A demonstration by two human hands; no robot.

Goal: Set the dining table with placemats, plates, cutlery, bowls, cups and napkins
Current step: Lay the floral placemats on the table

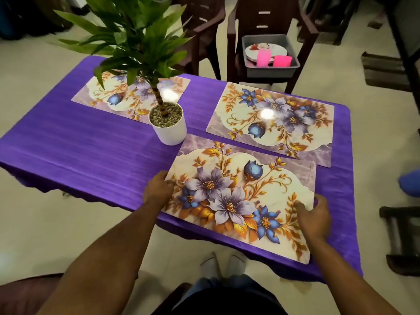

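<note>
1. Table's got a purple tablecloth (79, 142) over it, and there are three floral placemats down so far, all the same print: purple and blue flowers, gold leaves, marbled corners.
2. The near placemat (241, 196) sits at the front edge of the table, a bit skewed compared to the table edge. Both hands are on it.
3. Left hand (158, 189) is at the mat's left edge, fingers curled onto the edge with the fingertips on the mat. Looks like it's gripping the edge, though I can't see the thumb.
4. Right hand (314, 220) is at the mat's right edge, fingers bent over the top of the mat near the corner. It's a bit motion-blurred, so I can't tell for sure if it's pinching the edge or just resting on it.
5. Second placemat (272, 119) lies on the far right side. Its near corner is just beside the near mat's far edge, touching or maybe overlapping it, hard to say.
6. Third placemat (127, 96) is on the far left, partly hidden behind a potted plant (167, 123) in a white pot with pebbles on top.
7. Past the table, a brown plastic chair (268, 17) holds a grey tub (270, 69) with plates (266, 50) and two pink cups (263, 57) in it.
</note>
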